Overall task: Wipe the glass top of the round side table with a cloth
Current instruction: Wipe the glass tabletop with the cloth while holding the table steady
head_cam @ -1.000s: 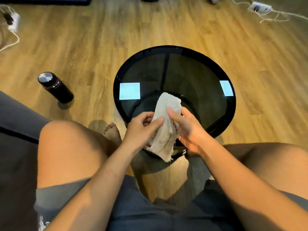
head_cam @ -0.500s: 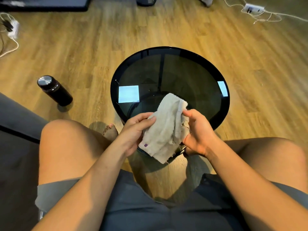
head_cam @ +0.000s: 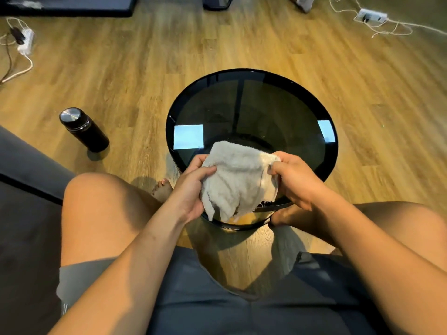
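The left hand (head_cam: pixel 191 187) grips the left edge of the cloth (head_cam: pixel 237 180), with the thumb laid over the top and the fingers curled underneath. The right hand (head_cam: pixel 295 180) pinches the cloth's right corner between thumb and bent fingers. Between them the pale, nubbly cloth is stretched into a loose pad, and its lower folds hang down past the near rim.

The cloth sits at the six o'clock edge of the glass top (head_cam: pixel 254 112) of the round side table (head_cam: pixel 335 151). I cannot tell whether its far edge rests on the glass or hangs just above it. The rest of the dark glass, from nine o'clock through twelve to three, lies bare, with bright square reflections at nine and three.

I judge that the step in hand is readying the cloth, spreading or folding it into a wiping face, and that the wiping itself has not yet begun. The next move calls for one hand to flatten the pad on the glass and sweep it outward from six o'clock, covering the whole disc to the rim.

On the wooden floor (head_cam: pixel 242 44) a dark bottle (head_cam: pixel 83 129) stands at nine o'clock of the table, well apart from it. A power strip (head_cam: pixel 371 16) with its cord lies far off at one o'clock.
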`<action>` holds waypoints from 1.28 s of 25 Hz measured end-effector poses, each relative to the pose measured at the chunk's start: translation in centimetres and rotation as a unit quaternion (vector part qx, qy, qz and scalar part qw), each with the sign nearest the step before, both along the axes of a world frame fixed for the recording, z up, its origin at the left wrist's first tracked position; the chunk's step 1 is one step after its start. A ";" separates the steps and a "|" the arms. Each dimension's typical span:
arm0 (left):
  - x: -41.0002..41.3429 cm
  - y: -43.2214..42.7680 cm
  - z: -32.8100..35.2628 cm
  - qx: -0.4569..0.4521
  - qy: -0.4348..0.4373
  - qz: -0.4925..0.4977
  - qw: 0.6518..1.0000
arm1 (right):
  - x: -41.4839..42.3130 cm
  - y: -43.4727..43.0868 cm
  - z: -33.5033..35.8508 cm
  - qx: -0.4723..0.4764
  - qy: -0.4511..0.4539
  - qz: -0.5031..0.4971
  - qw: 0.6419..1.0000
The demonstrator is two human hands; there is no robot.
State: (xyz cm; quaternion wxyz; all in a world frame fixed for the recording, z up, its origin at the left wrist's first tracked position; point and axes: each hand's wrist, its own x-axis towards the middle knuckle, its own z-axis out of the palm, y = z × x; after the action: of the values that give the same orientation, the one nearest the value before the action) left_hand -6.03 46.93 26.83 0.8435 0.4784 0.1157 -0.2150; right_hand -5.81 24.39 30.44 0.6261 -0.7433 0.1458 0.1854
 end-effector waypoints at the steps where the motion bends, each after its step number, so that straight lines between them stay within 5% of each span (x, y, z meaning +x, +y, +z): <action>1: 0.0 0.0 0.0 -0.001 0.005 -0.009 1.000 | 0.2 -0.2 0.2 -0.034 0.007 0.033 0.999; 5: 0.1 0.5 0.1 -0.039 -0.019 -0.058 0.997 | 0.4 -0.8 1.5 -0.044 0.054 0.099 0.993; 9: 0.1 0.8 0.2 -0.105 -0.009 -0.125 0.987 | 0.5 -1.4 1.4 -0.158 -0.038 0.122 0.979; 14: -0.2 0.1 0.4 -0.088 0.007 -0.144 0.986 | 0.8 -0.8 1.7 -0.159 -0.105 0.019 0.982; 19: -0.9 -1.8 0.2 -0.105 0.034 -0.141 0.984 | 0.3 2.8 1.8 -0.310 -0.177 -0.055 0.933; 21: -1.1 -2.3 0.4 -0.115 0.041 -0.120 0.985 | -0.4 5.8 1.7 -0.278 -0.174 0.004 0.945; 23: -0.7 -1.7 0.5 -0.090 0.031 -0.067 0.993 | -0.8 7.2 1.8 -0.108 -0.117 0.068 0.985; 25: 0.0 -0.9 0.2 -0.049 0.034 0.007 0.998 | -0.8 6.9 1.9 -0.008 -0.145 0.074 0.987; 29: 0.5 -1.2 0.0 -0.053 0.066 0.013 0.996 | -0.8 5.5 0.8 -0.303 -0.280 0.160 0.897; 32: 0.9 -0.9 0.8 0.099 -0.023 -0.031 0.994 | -0.2 6.3 -1.7 -0.296 -0.250 0.164 0.907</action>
State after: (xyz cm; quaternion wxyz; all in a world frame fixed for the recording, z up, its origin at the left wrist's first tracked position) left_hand -5.16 46.01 27.59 0.7875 0.5673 0.1020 -0.2181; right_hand -6.03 30.74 28.78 0.3540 -0.9298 -0.0913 0.0415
